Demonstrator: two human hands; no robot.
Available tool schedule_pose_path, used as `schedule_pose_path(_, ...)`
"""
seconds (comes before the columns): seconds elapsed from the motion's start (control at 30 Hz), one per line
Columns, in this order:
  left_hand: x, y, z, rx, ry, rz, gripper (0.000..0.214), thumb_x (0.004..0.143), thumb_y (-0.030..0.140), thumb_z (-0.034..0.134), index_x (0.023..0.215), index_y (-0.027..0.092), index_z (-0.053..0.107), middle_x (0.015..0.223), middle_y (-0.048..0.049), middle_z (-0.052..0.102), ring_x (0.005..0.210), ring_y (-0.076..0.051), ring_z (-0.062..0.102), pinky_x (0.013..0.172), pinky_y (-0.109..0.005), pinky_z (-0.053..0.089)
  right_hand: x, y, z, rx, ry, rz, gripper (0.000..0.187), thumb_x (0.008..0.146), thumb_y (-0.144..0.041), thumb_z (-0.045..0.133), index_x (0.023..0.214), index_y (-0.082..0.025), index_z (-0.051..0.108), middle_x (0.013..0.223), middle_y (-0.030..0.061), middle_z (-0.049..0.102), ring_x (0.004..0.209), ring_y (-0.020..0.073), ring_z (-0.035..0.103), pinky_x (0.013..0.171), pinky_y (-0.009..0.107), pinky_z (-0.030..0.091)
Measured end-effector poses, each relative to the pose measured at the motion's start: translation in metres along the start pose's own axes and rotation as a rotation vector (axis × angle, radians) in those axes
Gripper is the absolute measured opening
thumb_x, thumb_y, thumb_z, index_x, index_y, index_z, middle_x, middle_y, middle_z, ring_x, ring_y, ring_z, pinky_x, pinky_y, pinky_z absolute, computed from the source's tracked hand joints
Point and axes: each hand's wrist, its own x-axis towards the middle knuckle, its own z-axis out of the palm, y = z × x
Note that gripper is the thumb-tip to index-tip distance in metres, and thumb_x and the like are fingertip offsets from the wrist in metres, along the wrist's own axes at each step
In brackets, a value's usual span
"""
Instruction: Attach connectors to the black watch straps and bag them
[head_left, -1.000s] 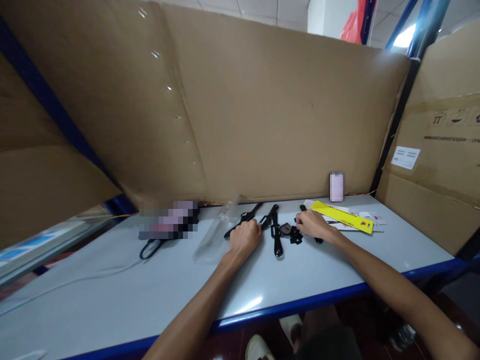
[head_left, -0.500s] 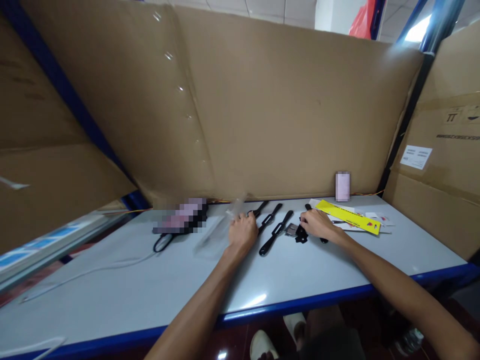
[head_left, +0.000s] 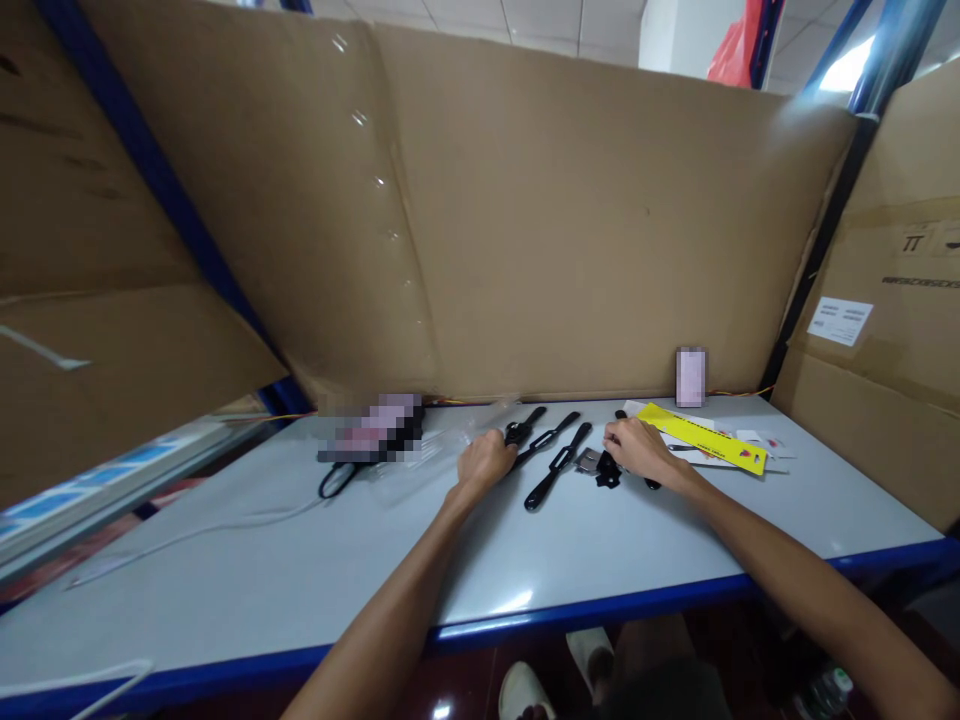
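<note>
My left hand (head_left: 486, 462) rests on the pale table (head_left: 585, 545) with its fingers curled around the end of a black strap (head_left: 525, 428). A clear plastic bag (head_left: 442, 450) lies just left of that hand. Two more black straps (head_left: 559, 464) lie side by side between my hands. My right hand (head_left: 637, 448) is closed over small black parts (head_left: 606, 472) next to a little grey piece (head_left: 587, 460). A yellow card (head_left: 712, 437) lies just behind the right hand.
A tall cardboard sheet (head_left: 525, 220) walls the back of the table. Cardboard boxes (head_left: 892, 300) stand at the right. A black cable loop (head_left: 337, 480) and a white cord (head_left: 225, 525) lie at the left. White papers (head_left: 757, 445) sit under the yellow card. The table's blue edge (head_left: 600, 608) runs along the front.
My left hand has slid left off the middle straps toward the clear bag and the far strap. One strap now lies straighter. The right hand has stayed on the small black parts.
</note>
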Motion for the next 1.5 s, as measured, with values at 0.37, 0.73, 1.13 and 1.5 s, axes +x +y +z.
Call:
schedule_pose_path(0.37, -0.014, 0.029, -0.009, -0.472, 0.138, 0.182, 0.022, 0.09, 0.036, 0.056, 0.077, 0.019, 0.06, 0.069, -0.0044, 0.065, 0.068, -0.019, 0.063, 0.059, -0.026, 0.04, -0.003, -0.006, -0.008, 0.099, 0.096, -0.007, 0.024, 0.099, -0.025, 0.053, 0.096, -0.021, 0.076, 0.099, 0.008, 0.078, 0.091, 0.0201, 0.069, 0.071, 0.026, 0.037)
schedule_pose_path(0.73, -0.073, 0.074, 0.001, -0.497, 0.075, 0.443, 0.011, 0.09, 0.023, 0.058, 0.09, 0.019, 0.068, 0.082, -0.0045, 0.073, 0.079, -0.021, 0.066, 0.071, -0.028, 0.04, -0.006, -0.025, 0.001, 0.805, 0.141, 0.011, 0.035, 0.101, -0.037, 0.053, 0.071, -0.02, 0.055, 0.054, -0.0026, 0.061, 0.055, 0.0132, 0.061, 0.06, 0.022, 0.043)
schedule_pose_path(1.13, -0.083, 0.08, -0.008, -0.102, -0.012, 0.42, 0.039, 0.106, 0.037, 0.033, 0.12, 0.016, 0.062, 0.097, -0.0173, 0.077, 0.092, -0.031, 0.074, 0.074, -0.034, 0.045, -0.002, -0.024, 0.015, 1.17, 0.006, 0.029, 0.028, 0.08, -0.045, 0.06, 0.068, -0.022, 0.051, 0.052, -0.0026, 0.061, 0.034, 0.0087, 0.044, 0.036, 0.02, 0.029)
schedule_pose_path(1.5, -0.077, 0.077, -0.006, -0.33, -0.06, 0.488, 0.037, 0.105, 0.034, 0.033, 0.108, 0.016, 0.064, 0.088, -0.0137, 0.073, 0.082, -0.027, 0.07, 0.075, -0.033, 0.047, -0.005, -0.015, 0.003, 0.625, 0.306, -0.199, 0.02, 0.085, -0.033, 0.057, 0.068, -0.023, 0.051, 0.055, -0.0014, 0.058, 0.049, 0.0151, 0.054, 0.051, 0.026, 0.036)
